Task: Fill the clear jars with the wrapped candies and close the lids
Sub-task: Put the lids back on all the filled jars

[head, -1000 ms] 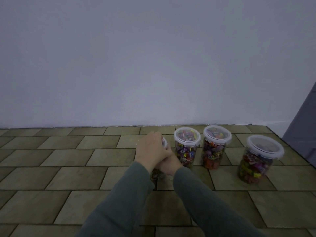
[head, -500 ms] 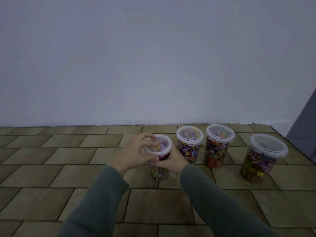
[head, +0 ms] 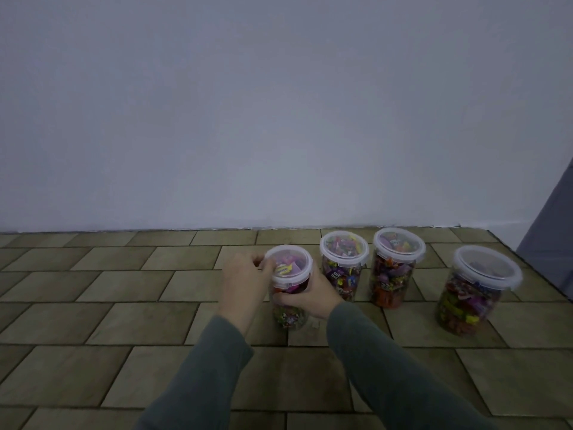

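Note:
A clear jar [head: 288,315] full of wrapped candies stands on the tiled floor with a white-rimmed lid [head: 289,264] on it. My left hand [head: 243,279] curls around the lid's left rim. My right hand [head: 313,294] grips the jar's body from the right, thumb across its front. Three more lidded jars of candies stand to the right: one [head: 342,268] right beside it, another [head: 393,268] next to that, and a third [head: 477,290] further right and apart.
A plain pale wall meets the tiled floor [head: 124,290] just behind the jars. A grey slanted surface [head: 555,243] rises at the far right edge. Open tiles lie to the left and in front of the jars.
My left hand slid off the top of the lid to its left rim, uncovering the lid. The view has shifted slightly; the jar stays in place.

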A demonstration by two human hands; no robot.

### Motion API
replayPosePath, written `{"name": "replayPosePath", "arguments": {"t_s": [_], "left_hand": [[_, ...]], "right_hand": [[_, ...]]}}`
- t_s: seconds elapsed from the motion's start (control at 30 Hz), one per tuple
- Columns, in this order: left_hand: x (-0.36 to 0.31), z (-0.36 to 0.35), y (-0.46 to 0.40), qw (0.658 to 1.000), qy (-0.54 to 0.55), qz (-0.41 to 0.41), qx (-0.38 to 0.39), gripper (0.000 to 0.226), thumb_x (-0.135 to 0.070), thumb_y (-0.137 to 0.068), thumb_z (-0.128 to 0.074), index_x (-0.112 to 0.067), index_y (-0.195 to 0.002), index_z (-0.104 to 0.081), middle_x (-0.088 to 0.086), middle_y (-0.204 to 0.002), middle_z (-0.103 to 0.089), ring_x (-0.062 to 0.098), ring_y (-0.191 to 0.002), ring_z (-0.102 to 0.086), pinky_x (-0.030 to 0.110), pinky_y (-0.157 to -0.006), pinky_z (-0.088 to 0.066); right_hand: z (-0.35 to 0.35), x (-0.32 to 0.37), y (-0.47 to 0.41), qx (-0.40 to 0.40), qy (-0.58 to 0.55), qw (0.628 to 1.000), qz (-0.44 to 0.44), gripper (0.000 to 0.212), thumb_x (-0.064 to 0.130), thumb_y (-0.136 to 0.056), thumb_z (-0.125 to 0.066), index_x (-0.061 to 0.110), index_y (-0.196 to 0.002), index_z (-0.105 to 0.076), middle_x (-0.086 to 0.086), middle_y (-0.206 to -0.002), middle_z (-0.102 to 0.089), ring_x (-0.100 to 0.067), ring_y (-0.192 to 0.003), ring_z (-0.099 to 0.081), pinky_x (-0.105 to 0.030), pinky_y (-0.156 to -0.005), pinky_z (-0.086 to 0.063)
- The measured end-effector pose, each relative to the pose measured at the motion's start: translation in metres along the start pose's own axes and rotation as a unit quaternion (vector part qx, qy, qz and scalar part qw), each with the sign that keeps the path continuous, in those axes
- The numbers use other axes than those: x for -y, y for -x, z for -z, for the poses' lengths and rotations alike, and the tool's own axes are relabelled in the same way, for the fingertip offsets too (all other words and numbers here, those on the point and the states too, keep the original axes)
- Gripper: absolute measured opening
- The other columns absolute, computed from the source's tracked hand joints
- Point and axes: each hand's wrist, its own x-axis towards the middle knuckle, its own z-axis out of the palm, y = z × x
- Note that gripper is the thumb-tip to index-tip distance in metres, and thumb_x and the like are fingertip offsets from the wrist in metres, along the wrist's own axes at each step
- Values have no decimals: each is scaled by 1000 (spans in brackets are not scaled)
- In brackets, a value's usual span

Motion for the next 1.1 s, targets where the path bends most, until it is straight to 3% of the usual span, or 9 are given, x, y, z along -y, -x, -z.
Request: {"name": "replayPosePath", "arguments": {"t_s": [0.13, 0.4, 0.53, 0.6, 0.67, 0.77, 0.9, 1.0, 1.1], "left_hand": [[1, -2, 0, 999, 35, 28, -14, 26, -31, -91, -63, -12, -106, -73, -9, -82, -62, 4, -74, -55, 4, -47, -31], [0, -1, -1, 998, 53, 41, 14, 23, -32, -94, -59, -19, -110, -69, -7, -93, -64, 5, -80, -55, 10, -53, -34], [19, -16, 8, 995, 37, -91, -7, 43, -54, -93, -44, -23, -111, -68, -4, -109, -58, 15, -102, -55, 34, -82, -48], [28, -24, 16, 985, 8, -170, 1, 52, -64, -90, -39, -29, -118, -64, -4, -121, -54, 14, -112, -49, 37, -91, -45], [32, -29, 20, 972, -39, -230, 15, 59, -71, -85, -43, -32, -128, -56, -5, -133, -50, 15, -121, -43, 36, -99, -39], [36, -34, 19, 966, -43, -253, 24, 73, -71, -74, -57, -30, -134, -48, -4, -143, -44, 19, -136, -32, 37, -107, -28], [37, -41, 18, 964, -20, -258, 52, 82, -34, -68, -76, -31, -140, -36, -5, -148, -34, 20, -139, -31, 44, -109, -36], [37, -43, 12, 965, -29, -253, 55, 90, -20, -65, -78, -31, -141, -33, -7, -149, -31, 18, -139, -29, 39, -112, -32], [33, -47, 8, 962, -38, -264, 49, 86, -19, -63, -78, -29, -138, -38, -7, -147, -34, 20, -138, -31, 38, -114, -28]], "right_hand": [[-1, -1, -1, -1, -3, 1000, 1, 92, 29, -51, -90, 29, -130, -43, 8, -121, -62, -5, -113, -59, -33, -100, -49], [-1, 11, 2, 0, 30, 999, -27, 99, 35, -51, -91, 26, -135, -40, 10, -124, -61, -7, -116, -57, -37, -103, -48], [6, 46, 20, 42, 174, 980, -84, 57, 29, -67, -85, 20, -119, -62, 6, -106, -67, -12, -102, -61, -28, -90, -49], [16, 66, 29, 49, 301, 946, -107, 30, 22, -78, -76, 12, -104, -67, -1, -93, -66, -18, -92, -62, -27, -78, -48], [24, 86, 35, 23, 391, 916, -84, 16, 14, -87, -64, 7, -100, -65, -8, -93, -65, -25, -93, -64, -30, -78, -50], [34, 104, 32, -60, 466, 882, -36, 20, 13, -93, -52, 7, -109, -63, -12, -108, -63, -28, -103, -61, -34, -86, -50], [47, 93, 23, -110, 575, 810, -8, 40, 28, -92, -57, 17, -129, -52, -10, -131, -48, -29, -121, -46, -42, -100, -44], [48, 74, 19, -108, 561, 818, -65, 66, 25, -93, -55, 14, -150, -22, -15, -153, -23, -37, -141, -23, -49, -111, -29], [38, 58, 19, -101, 567, 813, -90, 75, 19, -94, -53, 7, -152, -7, -20, -158, -9, -45, -144, -7, -52, -115, -21]]}}
